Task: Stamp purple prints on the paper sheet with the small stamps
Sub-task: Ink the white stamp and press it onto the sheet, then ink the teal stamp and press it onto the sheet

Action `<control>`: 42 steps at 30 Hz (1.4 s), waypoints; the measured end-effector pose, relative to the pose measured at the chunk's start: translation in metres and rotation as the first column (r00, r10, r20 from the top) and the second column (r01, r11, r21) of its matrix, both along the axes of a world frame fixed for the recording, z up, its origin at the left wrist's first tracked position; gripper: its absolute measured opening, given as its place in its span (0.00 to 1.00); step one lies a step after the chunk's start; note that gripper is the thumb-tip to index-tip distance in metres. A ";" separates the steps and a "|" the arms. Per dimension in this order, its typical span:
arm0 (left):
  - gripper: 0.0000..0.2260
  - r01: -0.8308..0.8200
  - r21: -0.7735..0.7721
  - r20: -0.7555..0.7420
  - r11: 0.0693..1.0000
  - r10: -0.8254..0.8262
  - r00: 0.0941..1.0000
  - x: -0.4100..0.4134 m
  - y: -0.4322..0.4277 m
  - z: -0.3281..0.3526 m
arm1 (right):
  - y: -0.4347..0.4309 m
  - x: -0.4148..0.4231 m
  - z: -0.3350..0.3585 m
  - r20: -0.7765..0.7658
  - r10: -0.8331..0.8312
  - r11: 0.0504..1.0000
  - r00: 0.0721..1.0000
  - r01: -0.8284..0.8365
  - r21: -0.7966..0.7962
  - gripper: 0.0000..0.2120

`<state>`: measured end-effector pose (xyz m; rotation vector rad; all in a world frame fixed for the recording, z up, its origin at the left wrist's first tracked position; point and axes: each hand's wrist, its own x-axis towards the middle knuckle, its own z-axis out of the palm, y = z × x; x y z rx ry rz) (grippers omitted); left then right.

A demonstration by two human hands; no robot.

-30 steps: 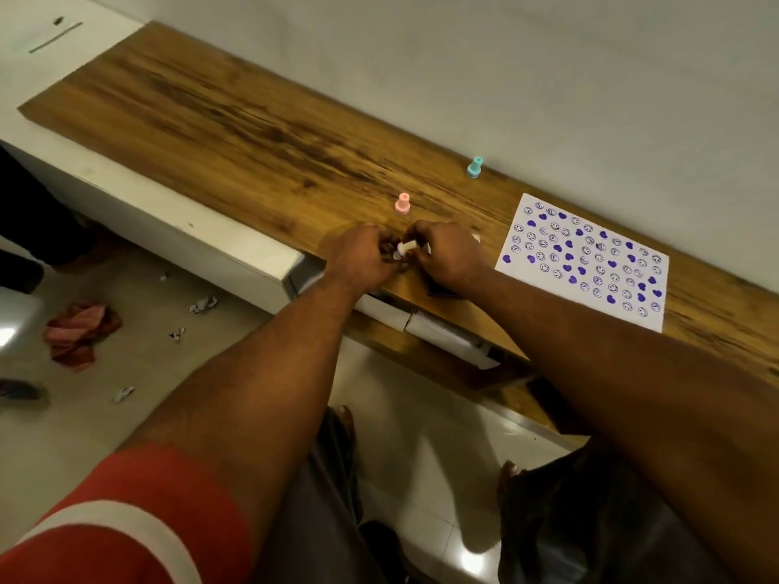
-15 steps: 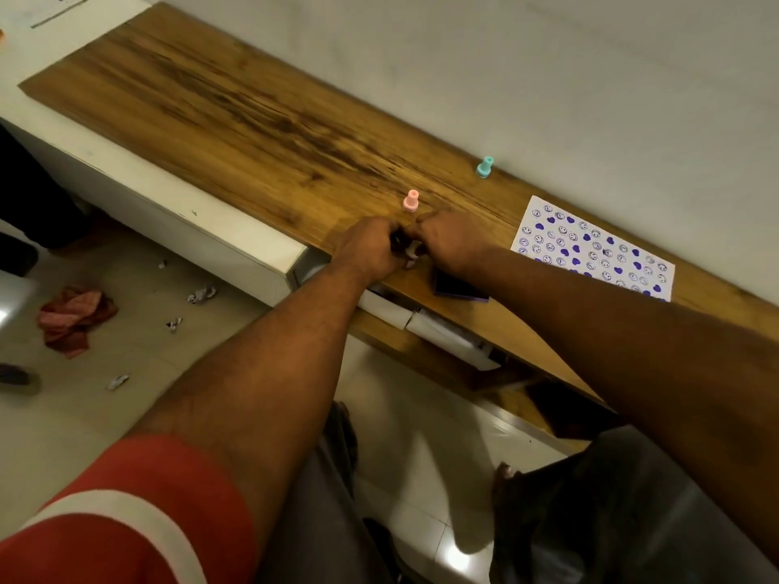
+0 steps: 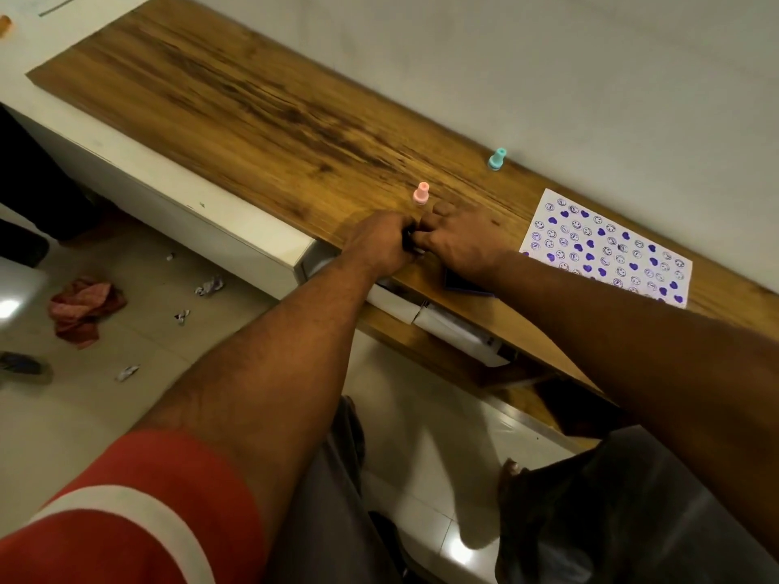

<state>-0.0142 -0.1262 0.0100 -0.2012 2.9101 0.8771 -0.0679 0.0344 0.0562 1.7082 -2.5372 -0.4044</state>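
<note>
On the wooden desktop (image 3: 253, 120) the printed paper sheet (image 3: 607, 250) is laid rightward. A small dark object (image 3: 407, 241) is gripped between the curled left hand (image 3: 379, 246) and right hand (image 3: 461, 238), just beside the pink stamp (image 3: 421, 193); the teal stamp (image 3: 497, 158) is stood apart.

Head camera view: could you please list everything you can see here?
wooden top: one, brown, along the wall
paper sheet: one, white with purple prints, on the top's right
pink stamp: one, pink, upright just beyond the hands
teal stamp: one, teal, upright near the wall
ink pad: one, dark, front edge, partly under the right wrist
red cloth: one, red, on the floor
paper scraps: several, white, on the floor
small dark item: one, dark, between the hands, mostly hidden
left hand: one, curled round the small dark item
right hand: one, against it; grip unclear
</note>
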 end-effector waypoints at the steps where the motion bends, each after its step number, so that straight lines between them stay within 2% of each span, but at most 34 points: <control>1: 0.18 -0.003 0.000 -0.001 1.000 0.003 1.000 -0.001 0.000 0.000 | 0.000 0.000 0.001 -0.012 0.004 1.000 1.000 -0.004 0.010 0.19; 5: 0.17 -0.027 0.026 -0.015 0.999 0.027 1.000 -0.001 -0.003 -0.002 | -0.003 0.002 0.000 0.038 -0.010 1.000 0.999 0.010 0.002 0.20; 8: 0.17 -0.081 0.082 -0.004 0.993 0.081 0.997 -0.002 -0.006 -0.006 | -0.001 0.000 0.000 0.116 -0.065 0.988 0.991 0.080 -0.130 0.20; 11: 0.20 -0.146 0.097 -0.031 0.985 0.149 0.988 -0.004 -0.008 -0.010 | 0.008 -0.012 -0.001 0.215 -0.164 0.937 0.963 0.220 -0.272 0.18; 15: 0.16 -0.282 0.120 -0.105 0.952 0.294 0.950 -0.010 -0.011 -0.014 | 0.025 -0.041 -0.002 0.334 -0.356 0.793 0.873 0.471 -0.385 0.11; 18: 0.16 -0.316 0.134 -0.132 0.939 0.332 0.934 -0.013 -0.010 -0.019 | 0.040 -0.065 -0.004 0.388 -0.491 0.658 0.780 0.624 -0.422 0.10; 21: 0.20 -0.350 0.158 -0.151 0.923 0.373 0.916 -0.019 -0.009 -0.026 | 0.049 -0.096 -0.004 0.385 -0.608 0.543 0.694 0.718 -0.436 0.12; 24: 0.24 -0.374 0.167 -0.124 0.912 0.396 0.910 -0.018 -0.009 -0.033 | 0.050 -0.121 -0.002 0.370 -0.678 0.506 0.636 0.768 -0.392 0.19; 28: 0.31 -0.412 0.173 -0.062 0.895 0.427 0.902 -0.017 -0.013 -0.029 | 0.036 -0.140 -0.002 0.358 -0.693 0.584 0.626 0.778 -0.230 0.28; 33: 0.33 -0.410 0.211 -0.090 0.887 0.436 0.895 -0.013 -0.009 -0.012 | 0.034 -0.142 -0.001 0.380 -0.686 0.611 0.621 0.775 -0.163 0.22; 36: 0.29 -0.365 0.139 -0.233 0.921 0.389 0.891 -0.001 -0.005 0.000 | 0.043 -0.125 0.002 0.390 -0.670 0.597 0.632 0.771 -0.223 0.16; 38: 0.27 -0.326 0.118 -0.336 0.938 0.347 0.875 0.003 -0.002 0.017 | 0.046 -0.109 0.012 0.457 -0.636 0.547 0.622 0.781 -0.300 0.15; 40: 0.24 -0.285 0.092 -0.406 0.954 0.297 0.864 0.006 0.009 0.035 | 0.049 -0.084 0.024 0.583 -0.539 0.486 0.608 0.789 -0.374 0.13; 42: 0.23 -0.224 0.052 -0.414 0.973 0.225 0.882 0.010 0.027 0.044 | 0.054 -0.055 0.026 0.651 -0.426 0.484 0.628 0.766 -0.423 0.09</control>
